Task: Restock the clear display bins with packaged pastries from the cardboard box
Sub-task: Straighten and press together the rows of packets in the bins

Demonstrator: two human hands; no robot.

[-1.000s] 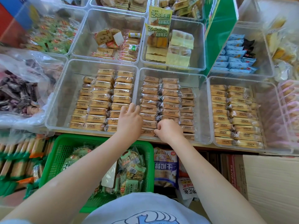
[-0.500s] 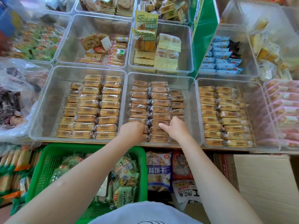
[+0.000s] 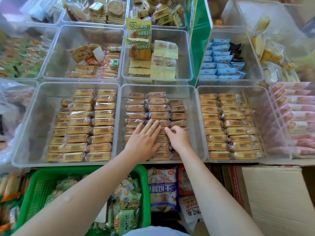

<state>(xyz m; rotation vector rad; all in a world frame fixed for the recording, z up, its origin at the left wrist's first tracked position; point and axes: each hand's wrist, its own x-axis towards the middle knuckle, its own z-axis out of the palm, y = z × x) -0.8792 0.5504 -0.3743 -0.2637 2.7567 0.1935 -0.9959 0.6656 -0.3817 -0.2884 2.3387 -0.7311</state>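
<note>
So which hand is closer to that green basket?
Left. The left hand lies flat on the pastries in the middle bin, just above the green basket. The right hand sits beside it, further right, off the basket's side.

A snack shop's self-serve display.
Rows of clear display bins (image 3: 119,123) hold wrapped pastries (image 3: 104,121) sorted by kind, with a green basket (image 3: 30,189) and cardboard box (image 3: 272,193) of stock below.

Bare forearms, no sleeves; white top (image 3: 153,233) at bottom edge.
</note>
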